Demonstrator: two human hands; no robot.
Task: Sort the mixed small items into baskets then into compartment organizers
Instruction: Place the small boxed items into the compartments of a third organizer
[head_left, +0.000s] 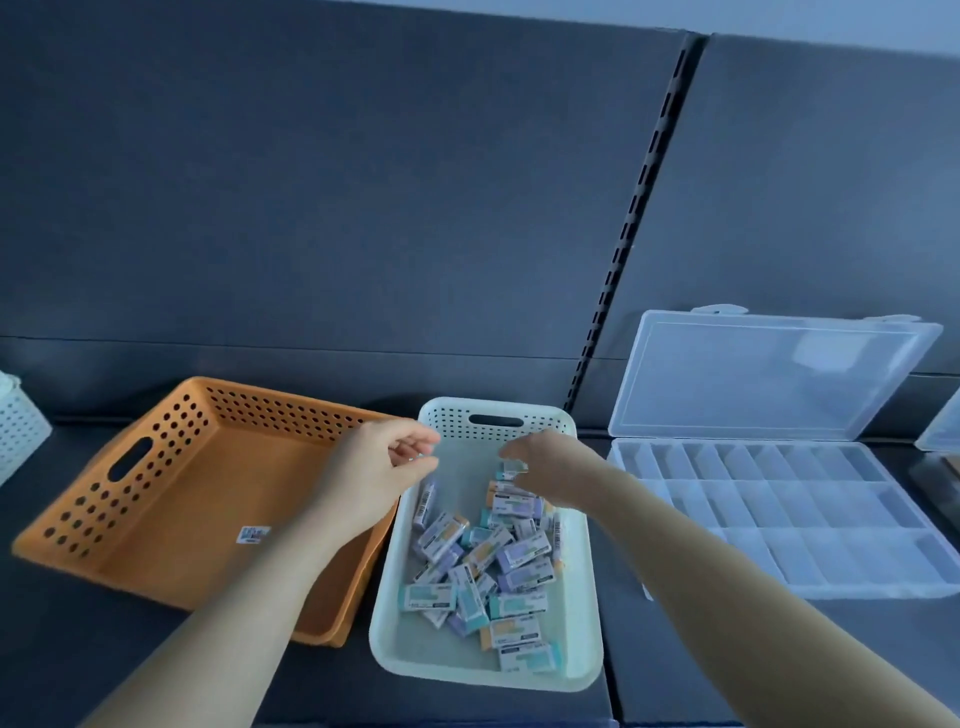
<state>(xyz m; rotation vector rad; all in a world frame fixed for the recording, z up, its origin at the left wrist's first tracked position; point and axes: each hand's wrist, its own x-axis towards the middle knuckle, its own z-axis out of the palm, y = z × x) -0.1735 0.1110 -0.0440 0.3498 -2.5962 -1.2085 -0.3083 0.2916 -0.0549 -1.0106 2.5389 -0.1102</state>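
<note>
A pale green basket (395, 613) in front of me holds several small wrapped erasers (511, 561) in purple, teal and orange sleeves. My right hand (545, 467) reaches into its far end and pinches one small eraser (511, 466) between curled fingers. My left hand (384, 462) hovers over the basket's far left corner with fingers loosely curled, and nothing shows in it. An orange perforated basket (171, 462) stands to the left, empty except for a sticker (253, 534) on its floor. A clear compartment organizer (779, 519) lies to the right with its lid (769, 374) raised.
A white perforated basket (18, 421) pokes in at the left edge. Another clear container (943, 431) shows at the right edge. Dark blue padded panels rise behind the worktop, split by a slotted rail (623, 249).
</note>
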